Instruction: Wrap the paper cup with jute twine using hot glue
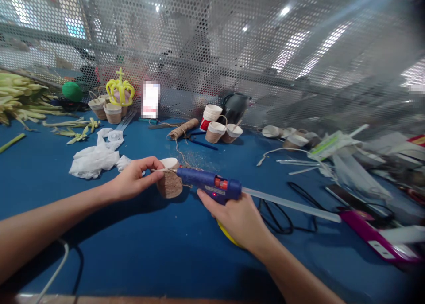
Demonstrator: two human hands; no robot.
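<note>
My right hand (241, 220) is wrapped around the handle of a blue hot glue gun (199, 180). A long clear glue stick (292, 205) sticks out of its back, and a small red light glows on its side. The gun's nozzle is at the rim of a small paper cup (170, 186) wrapped in brown fabric with a white top edge. With thumb and forefinger together, my left hand (136, 180) pinches a strand of twine (170, 169) at that rim. The strand's exact contact with the nozzle is too small to make out.
A twine roll (184, 129) lies behind the cup. Several wrapped cups (215, 132) stand farther back. White crumpled fabric (94, 160) is to the left, below a yellow crown (120, 91). A black cable (282, 224) and a magenta power strip (368, 235) lie right.
</note>
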